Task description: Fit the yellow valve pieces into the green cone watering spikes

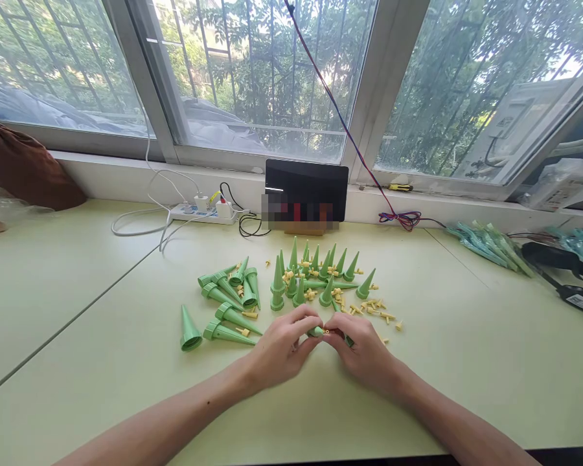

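My left hand (286,340) is closed around a green plastic cone (315,331), most of it hidden by the fingers. Against it, my right hand (362,343) pinches a small yellow plastic fitting (327,332); the fingertips of both hands nearly meet. Just beyond them, several green cones (326,294) stand upright with yellow fittings (340,298) scattered among them. More green cones (228,317) lie on their sides to the left, and one cone (190,330) stands apart there. Loose yellow fittings (387,317) lie to the right of the group.
The pale green table (126,362) runs up to a windowsill. At the back are a power strip (204,210) with cables, a dark tablet (306,191) and a red-blue wire bundle (403,219). Bagged green pieces (488,246) and a black strap (558,259) lie right; a brown bag (24,165) sits far left.
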{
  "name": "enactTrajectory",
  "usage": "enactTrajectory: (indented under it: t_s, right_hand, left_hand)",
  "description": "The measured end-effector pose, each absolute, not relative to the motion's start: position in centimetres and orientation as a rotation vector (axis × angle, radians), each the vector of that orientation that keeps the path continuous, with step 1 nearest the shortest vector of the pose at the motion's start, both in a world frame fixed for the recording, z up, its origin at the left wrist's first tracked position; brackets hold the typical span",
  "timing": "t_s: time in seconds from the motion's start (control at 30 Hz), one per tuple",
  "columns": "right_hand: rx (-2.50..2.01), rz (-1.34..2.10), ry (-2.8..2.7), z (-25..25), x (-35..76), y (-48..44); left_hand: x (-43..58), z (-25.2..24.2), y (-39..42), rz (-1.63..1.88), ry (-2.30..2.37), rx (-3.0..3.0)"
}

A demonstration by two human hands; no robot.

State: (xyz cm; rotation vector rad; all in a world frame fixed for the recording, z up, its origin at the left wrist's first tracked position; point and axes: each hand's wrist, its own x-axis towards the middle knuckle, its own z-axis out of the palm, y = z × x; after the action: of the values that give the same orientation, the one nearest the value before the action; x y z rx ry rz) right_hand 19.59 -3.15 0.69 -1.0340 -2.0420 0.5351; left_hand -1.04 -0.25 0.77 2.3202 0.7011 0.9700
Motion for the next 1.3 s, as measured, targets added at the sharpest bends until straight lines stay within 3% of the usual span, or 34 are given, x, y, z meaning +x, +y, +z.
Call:
enactTrajectory:
  t_s: [1.3]
  right_hand:
    - [-1.168,0.464,-2.019,0.16,19.53,-2.76]
  left_hand:
    - [-0.34,0.25,-0.53,0.821,1.062,2.155]
